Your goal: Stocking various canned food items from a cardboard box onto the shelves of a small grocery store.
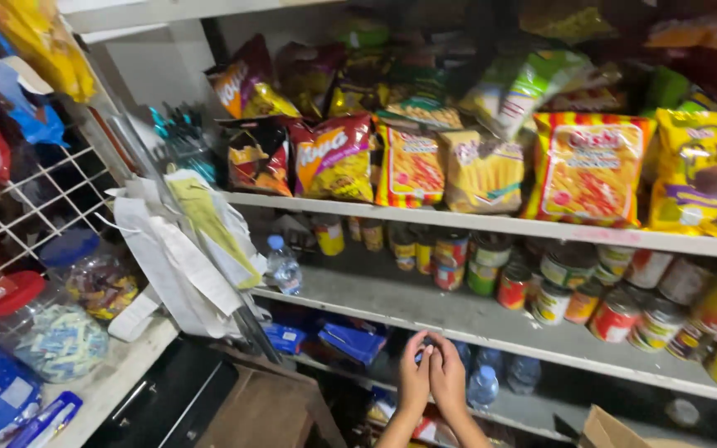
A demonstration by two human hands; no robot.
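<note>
While both hands meet low at near centre, the left hand (413,377) and right hand (448,375) close together around a small dark item (426,348) (kind unclear). It sits before the bottom shelf's water bottles (485,383), not yet shelved.

Snack bags (425,162) on upper shelf (491,224); cans (574,290) below; candy jar (93,270) left

Dim, soft motion blur throughout (brightest on the snack bags (425,166)), lower shelves shadowed.
</note>
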